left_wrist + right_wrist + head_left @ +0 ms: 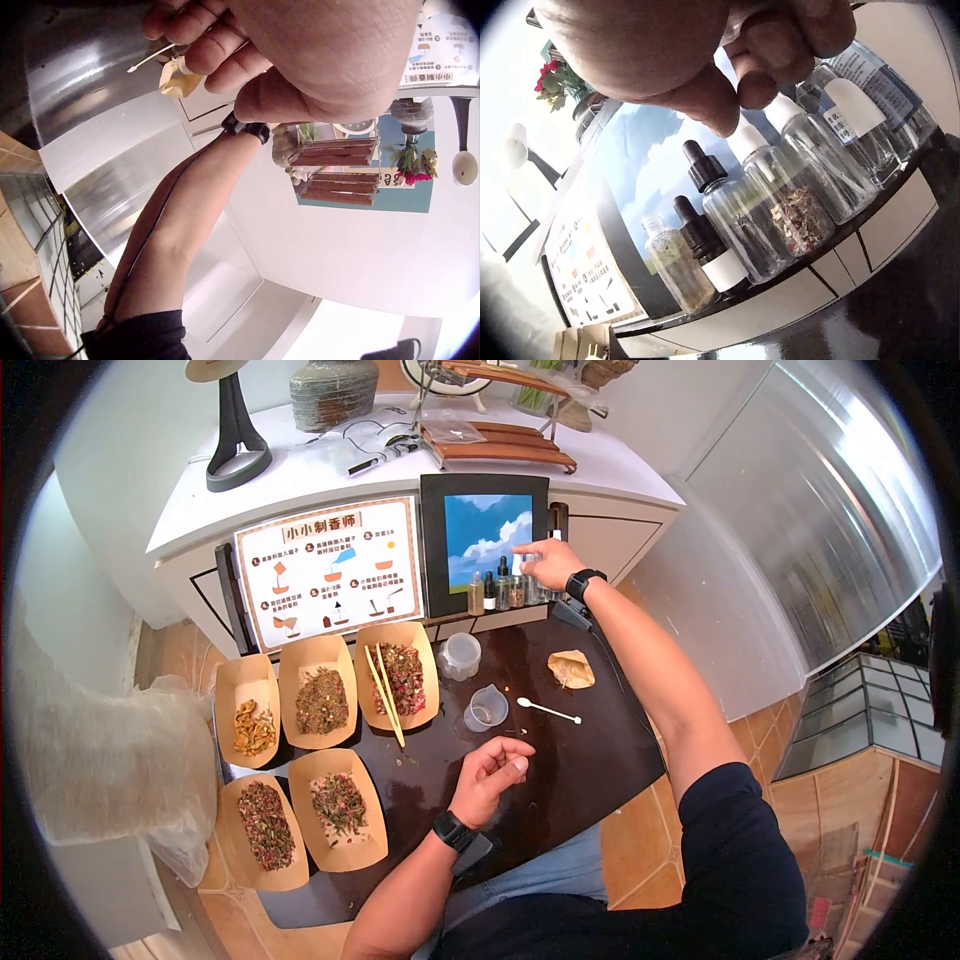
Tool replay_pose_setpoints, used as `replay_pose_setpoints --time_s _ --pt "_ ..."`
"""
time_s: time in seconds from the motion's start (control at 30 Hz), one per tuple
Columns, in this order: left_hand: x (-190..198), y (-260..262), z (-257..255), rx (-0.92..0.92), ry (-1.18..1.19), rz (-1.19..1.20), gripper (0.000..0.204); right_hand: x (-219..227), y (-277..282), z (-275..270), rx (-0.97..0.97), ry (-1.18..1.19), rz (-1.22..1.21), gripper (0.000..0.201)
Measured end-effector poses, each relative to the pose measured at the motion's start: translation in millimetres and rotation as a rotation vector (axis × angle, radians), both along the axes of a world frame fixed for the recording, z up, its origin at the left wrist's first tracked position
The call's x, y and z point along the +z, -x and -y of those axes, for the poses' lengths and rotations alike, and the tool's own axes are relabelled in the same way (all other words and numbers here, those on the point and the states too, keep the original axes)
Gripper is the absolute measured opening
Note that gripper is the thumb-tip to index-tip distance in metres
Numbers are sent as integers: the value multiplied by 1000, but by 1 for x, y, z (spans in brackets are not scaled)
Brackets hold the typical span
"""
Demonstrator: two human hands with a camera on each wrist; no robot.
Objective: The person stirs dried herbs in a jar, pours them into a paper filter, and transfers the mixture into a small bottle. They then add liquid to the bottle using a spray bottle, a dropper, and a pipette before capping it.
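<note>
A white-topped cabinet backs this corner of the room, with a dark brown table before it; I read the clock from the person's seat. Paper trays of dried plant bits sit from ten to eleven, yellow chopsticks lying across the one at eleven.

At twelve, on a narrow black ledge, stand small bottles in a tight row. The right hand is among their tops, thumb and fingers bent close by the white cap of the petal-filled bottle; whether they pinch it, I cannot tell. The left hand hangs loosely curled at twelve, nearer the body, holding nothing, with a clear plastic cup just beyond.

My worry is the crowding: a knuckle catching a neighbouring dropper could topple several off that slim ledge. The leftmost bottle looks uncapped, so it would likely spill. The cup, light and near the left fingers, could tip from a careless sweep.
</note>
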State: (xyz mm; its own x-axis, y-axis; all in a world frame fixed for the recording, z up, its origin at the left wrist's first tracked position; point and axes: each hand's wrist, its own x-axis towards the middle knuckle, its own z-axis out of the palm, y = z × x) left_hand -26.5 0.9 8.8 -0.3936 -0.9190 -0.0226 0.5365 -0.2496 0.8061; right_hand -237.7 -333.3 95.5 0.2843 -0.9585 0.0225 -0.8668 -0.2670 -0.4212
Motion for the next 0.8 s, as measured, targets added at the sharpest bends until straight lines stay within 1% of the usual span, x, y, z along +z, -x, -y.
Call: replay_pose_setpoints --time_s 0.07,0.17,0.27,0.5,0.57,0.7,0.77,0.8 --pt "0 0 0 2 2 -5 30 1 -1 -1 -43 -42 13 42" --pt "0 0 0 5 8 -7 30 3 -3 -5 -19 5 -5 43" --pt "0 0 0 6 8 -11 29 7 -5 -8 -42 -33 -15 43" --pt "1 0 0 6 4 -10 28 5 -4 -9 -21 0 -13 43" --pt "0 0 0 5 2 -13 27 11 -8 -14 -73 -74 -4 44" --pt "-2 -1 1 8 15 -7 27 15 -11 -18 -67 -75 3 44" --pt "-1 -2 1 10 16 -12 27 14 -13 -18 -51 -7 8 36" --pt "0 -2 1 11 11 -4 27 14 -15 -17 -49 -6 8 36"
